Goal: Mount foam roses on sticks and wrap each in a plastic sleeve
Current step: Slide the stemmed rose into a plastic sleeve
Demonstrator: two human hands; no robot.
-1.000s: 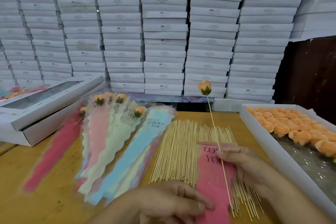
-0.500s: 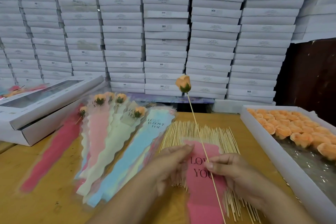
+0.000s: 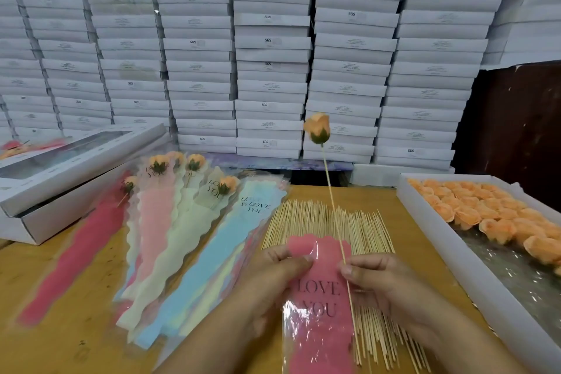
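Tall stacks of flat white boxes [image 3: 273, 48] fill the back wall behind a yellow wooden table [image 3: 45, 328]. A dark brown panel [image 3: 516, 118] stands at right.

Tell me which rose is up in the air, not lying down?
The rose on the stick that the right hand holds upright above the pink sleeve. The wrapped roses lie flat on the table; the loose ones sit in a tray.

Orange rose [image 3: 317, 131] upright on stick [image 3: 335, 212], pink sleeve [image 3: 318, 307] behind.
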